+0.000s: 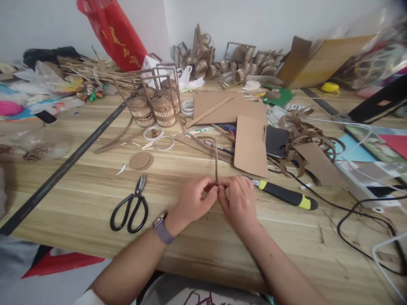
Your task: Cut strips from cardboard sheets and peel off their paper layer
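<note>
A thin brown strip [216, 163], seen nearly edge-on, points away from me over the table. My left hand [199, 197] pinches its near end between thumb and forefinger. From the other side my right hand [238, 197] also pinches that end, and the fingertips of both hands almost meet. Black-handled scissors [137, 199] lie left of my left hand, blades pointing away. Just right of my right hand lies a black and yellow utility knife [284, 195]. Two overlapping cardboard discs [140, 160] rest beyond the scissors.
Small lidded baskets with tall handles [163, 110] stand at the back left, near white rings [164, 142]. Cardboard sheets [251, 146] lie beyond my right hand. Curled brown strips [305, 135] and black cable [341, 224] crowd the right. Several bucket-like pieces [240, 75] line the wall.
</note>
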Tool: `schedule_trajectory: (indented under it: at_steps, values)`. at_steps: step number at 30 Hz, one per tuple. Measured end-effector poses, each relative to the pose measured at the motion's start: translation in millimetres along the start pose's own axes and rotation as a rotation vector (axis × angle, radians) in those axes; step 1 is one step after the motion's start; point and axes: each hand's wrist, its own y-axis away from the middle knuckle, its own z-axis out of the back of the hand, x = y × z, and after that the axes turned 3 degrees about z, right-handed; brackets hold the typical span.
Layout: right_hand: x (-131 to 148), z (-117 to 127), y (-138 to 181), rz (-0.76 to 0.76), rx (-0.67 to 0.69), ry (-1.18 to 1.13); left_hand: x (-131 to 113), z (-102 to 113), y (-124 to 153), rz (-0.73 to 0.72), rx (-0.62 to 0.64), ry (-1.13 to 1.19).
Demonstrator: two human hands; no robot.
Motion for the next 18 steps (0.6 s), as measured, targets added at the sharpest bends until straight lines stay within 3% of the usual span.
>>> schedule_trajectory:
  at_steps: [11,18]
  values:
    - [-2.7,-1.0,1.8,0.016,0.011,-0.011,1.2,-0.8,1.0,-0.098,-0.025,-0.140]
    - [-1.3,-0.1,2.1,-0.029,0.037,0.023,-5.3,1.6,0.2,-0.036,0.036,-0.144]
